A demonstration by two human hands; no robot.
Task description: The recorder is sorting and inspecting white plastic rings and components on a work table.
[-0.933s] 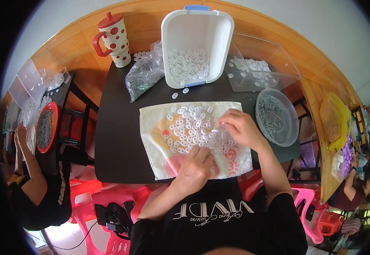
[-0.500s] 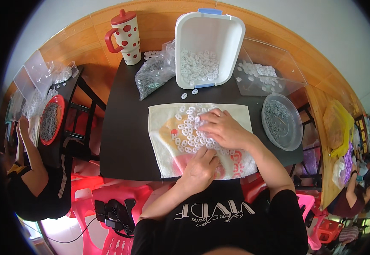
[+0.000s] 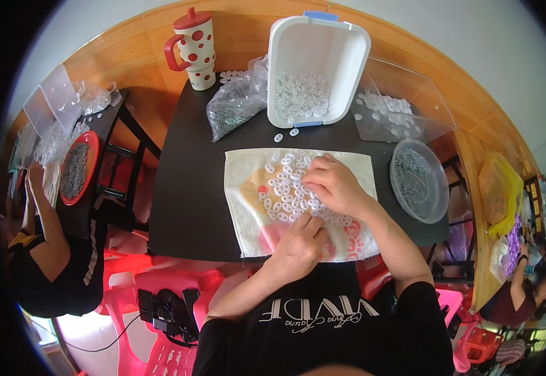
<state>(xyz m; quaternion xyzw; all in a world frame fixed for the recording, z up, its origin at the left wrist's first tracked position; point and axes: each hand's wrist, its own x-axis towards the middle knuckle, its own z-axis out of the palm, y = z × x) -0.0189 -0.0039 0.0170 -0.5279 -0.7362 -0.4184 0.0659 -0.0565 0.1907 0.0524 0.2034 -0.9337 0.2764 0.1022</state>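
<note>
Many small white oval plastic pieces with two holes [image 3: 283, 189] lie spread over a cream printed towel [image 3: 238, 169] on the dark table. My right hand [image 3: 334, 183] rests over the right part of the pieces, its fingers bent and drawn together at the tips. Whatever they pinch is hidden beneath them. At the near edge of the pieces, my left hand [image 3: 298, 245] is closed, thumb and fingers pressed together. What it holds, if anything, is too small or covered to make out.
Behind the towel stand a white bin [image 3: 320, 47] of white pieces and a plastic bag [image 3: 235, 103] of grey bits. A dotted tumbler [image 3: 196, 53] is far left. On the right are a clear round tub [image 3: 432, 210] and a clear box [image 3: 436, 122]. Another person [image 3: 47, 250] works at left.
My right hand's fingers have drawn together from a more spread pose over the pieces. My left hand stays closed at nearly the same place. The whole view has shifted slightly.
</note>
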